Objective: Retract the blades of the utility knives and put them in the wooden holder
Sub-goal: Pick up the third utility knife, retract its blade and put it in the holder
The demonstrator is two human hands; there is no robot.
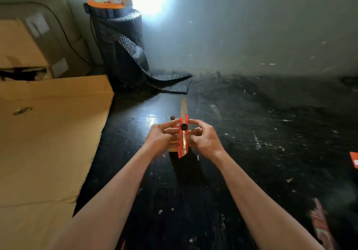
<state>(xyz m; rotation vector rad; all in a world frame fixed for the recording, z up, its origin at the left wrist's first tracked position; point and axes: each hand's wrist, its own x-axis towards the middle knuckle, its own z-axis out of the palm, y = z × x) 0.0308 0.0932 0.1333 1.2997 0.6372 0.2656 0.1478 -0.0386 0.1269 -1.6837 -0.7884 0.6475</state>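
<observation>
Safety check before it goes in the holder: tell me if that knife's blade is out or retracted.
Out. The blade sticks well past the front of the orange knife, which both hands grip.

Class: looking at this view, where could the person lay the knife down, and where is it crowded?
Free: the dark floor right of the right hand, up to the wall. Crowded: left, where the cardboard box and black roll stand; the wooden holder sits under the left hand.

Left hand (161, 136) and right hand (203, 137) grip orange utility knife (183, 139), blade (183, 107) extended.
</observation>
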